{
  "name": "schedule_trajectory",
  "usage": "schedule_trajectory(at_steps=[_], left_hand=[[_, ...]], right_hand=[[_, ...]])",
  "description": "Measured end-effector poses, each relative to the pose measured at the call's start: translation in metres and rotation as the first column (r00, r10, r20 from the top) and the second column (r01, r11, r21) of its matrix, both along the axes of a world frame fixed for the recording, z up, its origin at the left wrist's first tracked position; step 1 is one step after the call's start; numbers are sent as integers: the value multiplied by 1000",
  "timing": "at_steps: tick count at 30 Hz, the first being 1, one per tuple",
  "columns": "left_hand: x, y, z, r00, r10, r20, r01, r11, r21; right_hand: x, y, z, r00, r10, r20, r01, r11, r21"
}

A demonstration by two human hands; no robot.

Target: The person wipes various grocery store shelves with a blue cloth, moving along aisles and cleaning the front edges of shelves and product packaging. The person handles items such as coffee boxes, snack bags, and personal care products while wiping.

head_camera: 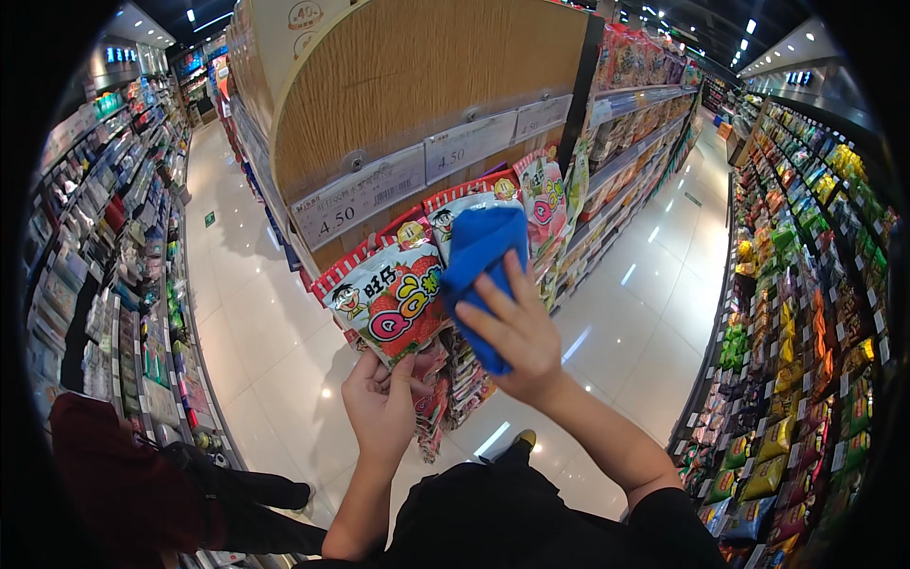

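My left hand (380, 405) pinches the lower edge of a strawberry gummy candy bag (394, 302), which hangs at the wooden end panel (441, 64) of a shelf. In my right hand (522, 334) is a folded blue cloth (483, 277), held over the front of a neighbouring gummy candy bag (444, 217) and covering most of it. A pink candy bag (542, 199) hangs just to the right of the cloth. More bags hang below and behind these. Price labels (469, 149) in clear holders run across the panel above the bags.
A person in a dark red top (121, 484) stands at the lower left. Shelves of packaged goods (142, 284) line the left aisle, and snack shelves (796, 320) line the right. Behind the end panel, another shelf row (633, 156) recedes along the tiled floor (654, 263).
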State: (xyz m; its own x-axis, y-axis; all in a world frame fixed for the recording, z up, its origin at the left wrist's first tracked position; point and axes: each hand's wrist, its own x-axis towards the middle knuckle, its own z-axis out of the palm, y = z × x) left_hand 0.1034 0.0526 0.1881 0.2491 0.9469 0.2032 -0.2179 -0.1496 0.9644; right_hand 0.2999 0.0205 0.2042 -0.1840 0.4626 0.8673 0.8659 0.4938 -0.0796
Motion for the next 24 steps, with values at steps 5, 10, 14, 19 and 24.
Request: schedule_trajectory(at_steps=[5, 10, 14, 19, 24], left_hand=[[-3, 1, -6, 1000, 11, 21, -12, 1000, 14], [2, -3, -4, 999, 43, 7, -43, 999, 16], [-4, -6, -9, 987, 51, -154, -51, 999, -1], [-34, -20, -26, 900, 303, -313, -234, 942, 239], [-19, -30, -12, 823, 543, -166, -340, 705, 623]], right_hand=[[-2, -2, 10, 995, 20, -93, -24, 999, -32], [8, 9, 15, 988, -43, -149, 43, 999, -8], [6, 1, -18, 993, -54, -101, 57, 998, 27], [19, -22, -30, 984, 64, -167, -62, 998, 18], [94, -5, -13, 918, -114, -380, 224, 940, 259]])
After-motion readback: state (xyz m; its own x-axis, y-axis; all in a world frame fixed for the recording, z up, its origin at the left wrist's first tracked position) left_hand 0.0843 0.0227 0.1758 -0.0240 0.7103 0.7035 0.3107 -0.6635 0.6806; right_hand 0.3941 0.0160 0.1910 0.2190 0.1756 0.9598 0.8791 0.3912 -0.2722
